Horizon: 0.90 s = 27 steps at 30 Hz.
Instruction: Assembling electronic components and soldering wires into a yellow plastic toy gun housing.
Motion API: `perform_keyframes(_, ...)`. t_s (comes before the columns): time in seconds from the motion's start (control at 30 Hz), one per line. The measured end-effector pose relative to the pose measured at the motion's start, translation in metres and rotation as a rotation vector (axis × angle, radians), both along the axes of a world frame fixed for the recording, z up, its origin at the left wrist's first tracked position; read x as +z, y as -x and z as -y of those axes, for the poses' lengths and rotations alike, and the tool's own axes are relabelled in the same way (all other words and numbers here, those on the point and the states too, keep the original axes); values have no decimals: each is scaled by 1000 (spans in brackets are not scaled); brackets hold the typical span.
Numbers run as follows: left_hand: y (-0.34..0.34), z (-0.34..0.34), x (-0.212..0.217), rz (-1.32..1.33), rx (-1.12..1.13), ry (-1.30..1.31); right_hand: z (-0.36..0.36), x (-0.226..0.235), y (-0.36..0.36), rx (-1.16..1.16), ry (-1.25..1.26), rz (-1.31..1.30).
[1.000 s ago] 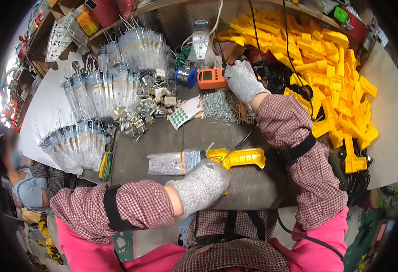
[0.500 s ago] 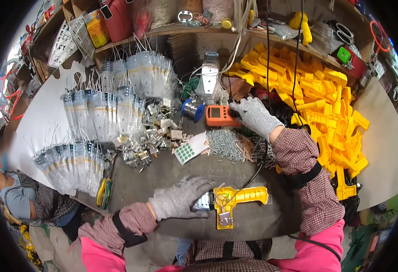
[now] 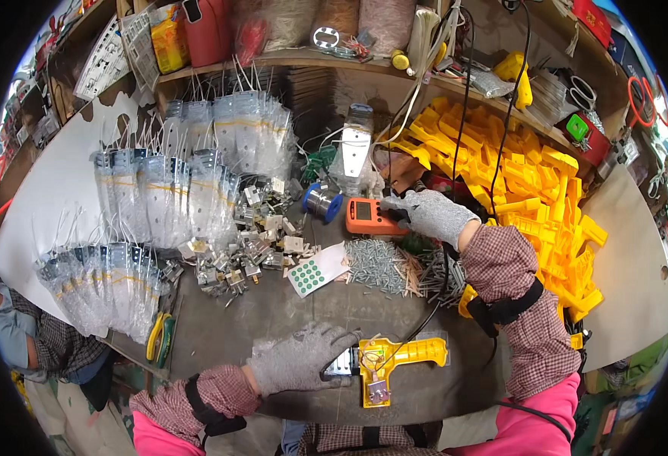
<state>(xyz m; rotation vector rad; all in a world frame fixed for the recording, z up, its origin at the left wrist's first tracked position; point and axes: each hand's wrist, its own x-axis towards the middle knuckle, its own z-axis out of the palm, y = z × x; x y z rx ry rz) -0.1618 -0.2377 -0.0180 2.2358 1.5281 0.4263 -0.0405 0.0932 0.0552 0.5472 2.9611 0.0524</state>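
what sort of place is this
Looks like an assembly workshop: one workbench holds a heap of yellow plastic parts, a pile of screws and an orange meter.

Left hand (image 3: pixel 302 359) low, right hand (image 3: pixel 434 218) forward (gloved)

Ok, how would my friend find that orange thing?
Find the big yellow heap, then the gloved right hand below its left side. That hand is at the orange meter; unlike the blue spool beside it, it's boxy with a screen.

Evenly lit and mostly sharp, bending toward black edges.
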Motion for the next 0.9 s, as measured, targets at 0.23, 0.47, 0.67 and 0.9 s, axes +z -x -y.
perform_keyframes(0.23, -10, 7, 2, -4, 27, -28, -15, 4, 2, 90, 6, -35)
perform_keyframes(0.47, -28, 7, 0, -17, 52, 37, 32, 46, -39, 73, -62, -515)
perform_keyframes(0.67, 18, 26, 38, -263, 476, 19, 87, 45, -193, -468, -134, -903)
perform_keyframes(0.9, -36, 20, 36, -231, 298, -215, 166, -16, -255, -209, 426, -267)
